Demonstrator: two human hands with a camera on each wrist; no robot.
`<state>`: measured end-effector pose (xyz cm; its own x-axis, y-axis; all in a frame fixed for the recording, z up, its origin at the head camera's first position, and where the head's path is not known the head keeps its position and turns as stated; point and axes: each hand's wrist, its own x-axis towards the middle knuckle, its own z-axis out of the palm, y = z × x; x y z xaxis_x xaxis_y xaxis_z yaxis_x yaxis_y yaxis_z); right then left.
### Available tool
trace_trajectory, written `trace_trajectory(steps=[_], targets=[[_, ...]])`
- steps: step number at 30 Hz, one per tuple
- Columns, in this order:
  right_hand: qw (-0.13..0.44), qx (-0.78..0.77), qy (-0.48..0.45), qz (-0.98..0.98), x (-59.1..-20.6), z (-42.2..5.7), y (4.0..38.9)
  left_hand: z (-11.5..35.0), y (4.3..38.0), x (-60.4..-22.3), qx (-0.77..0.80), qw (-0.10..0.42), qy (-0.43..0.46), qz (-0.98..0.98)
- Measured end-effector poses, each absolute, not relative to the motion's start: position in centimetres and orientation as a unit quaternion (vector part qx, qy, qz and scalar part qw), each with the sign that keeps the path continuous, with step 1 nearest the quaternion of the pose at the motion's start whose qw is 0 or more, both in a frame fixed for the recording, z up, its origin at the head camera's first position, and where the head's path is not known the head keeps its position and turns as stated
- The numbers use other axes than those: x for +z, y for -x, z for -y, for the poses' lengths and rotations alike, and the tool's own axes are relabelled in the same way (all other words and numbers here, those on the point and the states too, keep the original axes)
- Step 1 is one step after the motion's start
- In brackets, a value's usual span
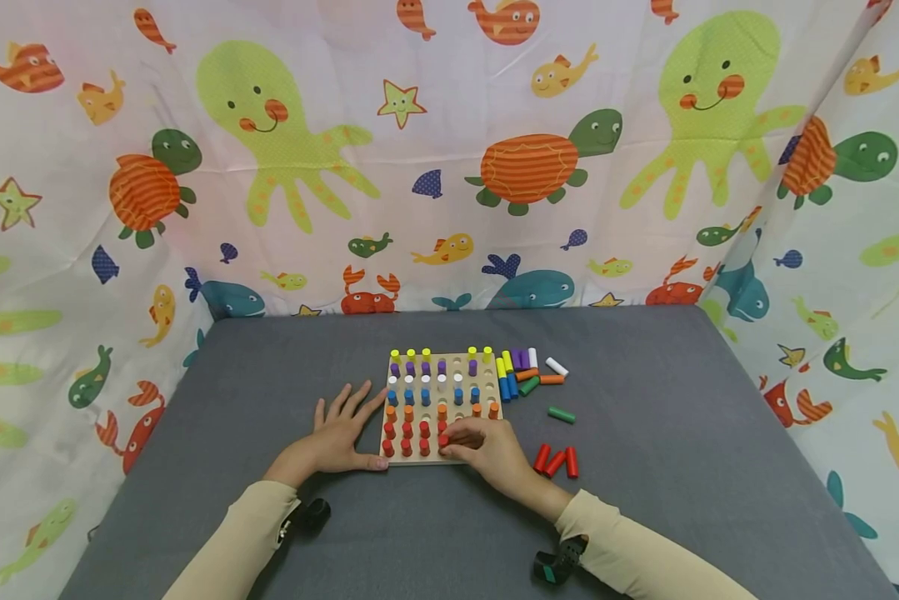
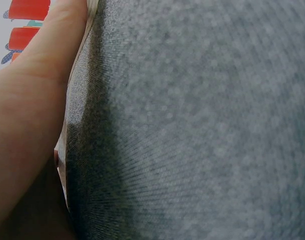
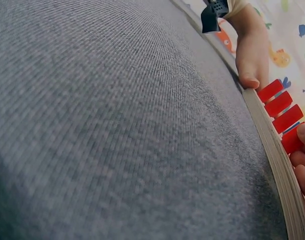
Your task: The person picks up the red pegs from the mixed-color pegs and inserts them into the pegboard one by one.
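Observation:
A wooden pegboard (image 1: 412,462) carries rows of yellow, purple, white, blue, orange and red pegs. My left hand (image 1: 335,437) lies at the board's left side with its fingers spread and straight. Its thumb touches the front left corner, also seen in the right wrist view. My right hand (image 1: 500,457) is over the board's front right part and pinches a red peg (image 3: 292,140) between thumb and fingers. That peg is in the front row, to the right of three standing red pegs (image 3: 279,104). The right hand hides several holes behind it.
Loose pegs lie right of the board: yellow and blue ones, purple, white, orange and green pegs (image 1: 529,386). Another green peg (image 1: 561,415) lies apart. Three red pegs (image 1: 555,463) lie beside the right wrist. Grey cloth (image 1: 389,542) covers the table; a patterned curtain (image 1: 449,208) hangs behind.

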<state>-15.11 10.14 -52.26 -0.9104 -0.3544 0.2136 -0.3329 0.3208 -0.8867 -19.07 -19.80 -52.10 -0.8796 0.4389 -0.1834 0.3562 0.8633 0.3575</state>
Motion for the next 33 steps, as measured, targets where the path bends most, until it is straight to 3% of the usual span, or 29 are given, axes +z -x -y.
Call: trace_trajectory(steps=[20, 33], targets=[[0.019, -0.541, 0.220, -0.812, -52.2, -10.3, 15.0, 19.9, 19.2, -52.4, 0.156, 0.126, -0.210, -0.957], [0.076, -0.597, 0.235, -0.763, -51.4, -12.2, 14.9, 19.9, 19.1, -52.2, 0.155, 0.130, -0.209, -0.957]])
